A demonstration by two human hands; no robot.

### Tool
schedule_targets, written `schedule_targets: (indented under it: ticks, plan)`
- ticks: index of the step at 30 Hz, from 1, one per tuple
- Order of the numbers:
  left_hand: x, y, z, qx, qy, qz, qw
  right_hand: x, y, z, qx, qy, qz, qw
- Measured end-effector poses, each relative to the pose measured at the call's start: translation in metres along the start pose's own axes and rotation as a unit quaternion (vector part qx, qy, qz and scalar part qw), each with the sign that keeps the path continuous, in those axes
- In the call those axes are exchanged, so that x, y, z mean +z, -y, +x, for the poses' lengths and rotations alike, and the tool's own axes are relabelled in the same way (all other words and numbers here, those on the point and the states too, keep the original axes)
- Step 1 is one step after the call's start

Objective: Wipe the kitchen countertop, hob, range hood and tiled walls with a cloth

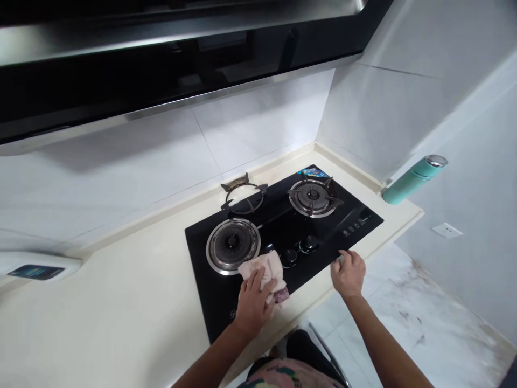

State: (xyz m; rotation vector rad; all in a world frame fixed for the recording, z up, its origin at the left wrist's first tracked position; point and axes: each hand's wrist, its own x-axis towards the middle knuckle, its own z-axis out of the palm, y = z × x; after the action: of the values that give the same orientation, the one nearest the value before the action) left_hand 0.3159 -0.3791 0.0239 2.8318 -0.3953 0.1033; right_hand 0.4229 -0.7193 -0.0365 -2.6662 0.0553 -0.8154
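Left hand (253,306) is on a pale pink cloth (262,274), fingers (253,281) bearing down and gripping it against the front of a black glass gas hob (220,302), just beside the front burner. Right hand (348,275) is at the hob's front edge, well apart from the cloth, fingers (343,260) loosely curled; nothing visibly held, though the angle is poor and I can't be sure. State now: front burner has its steel ring (210,250) and cap but no grate; a loose cast grate (244,196) sits tilted behind it; rear burner's grate (313,196) is in place. Control knobs (299,250) are untouched. Glass looks dark and glossy; smears can't be told from glare here. Hob is set into a cream bench (121,323), teal flask (414,179) lying at the far corner.
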Motion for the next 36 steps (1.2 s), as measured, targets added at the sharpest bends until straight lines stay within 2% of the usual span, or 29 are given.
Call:
schedule_targets:
  ticks: [4, 8, 11, 15, 18, 26, 29, 31, 36]
  plan:
    - [-0.007, 0.007, 0.058, -0.038, -0.010, -0.003, 0.999, 0.004, 0.002, 0.002, 0.004, 0.027, -0.057, 0.998]
    - [-0.008, 0.014, 0.122, -0.058, 0.006, -0.023, 0.998, 0.001, 0.002, 0.003, 0.024, 0.022, -0.043, 0.999]
    - [-0.007, 0.019, 0.166, -0.092, -0.018, -0.061, 0.994, 0.000, 0.004, 0.003, 0.033, 0.028, -0.032, 0.999]
    - [-0.010, 0.026, 0.216, -0.124, -0.051, -0.093, 0.987, 0.000, 0.007, 0.003, 0.040, 0.027, -0.022, 0.999]
    - [-0.011, 0.017, 0.244, -0.120, -0.052, -0.111, 0.985, 0.001, 0.007, 0.003, 0.039, 0.023, -0.020, 0.999]
    - [0.014, -0.055, 0.285, -0.097, 0.036, -0.102, 0.989, 0.001, 0.007, 0.003, 0.041, 0.026, -0.013, 0.999]
    - [0.017, -0.061, 0.291, -0.118, 0.077, -0.065, 0.988, 0.000, 0.008, 0.003, 0.043, 0.030, -0.013, 0.999]
    - [0.018, -0.059, 0.293, -0.130, 0.082, -0.038, 0.987, 0.000, 0.008, 0.003, 0.041, 0.029, -0.014, 0.999]
    - [0.018, -0.052, 0.295, -0.132, 0.023, -0.038, 0.990, -0.001, 0.008, 0.004, 0.037, 0.030, -0.016, 0.999]
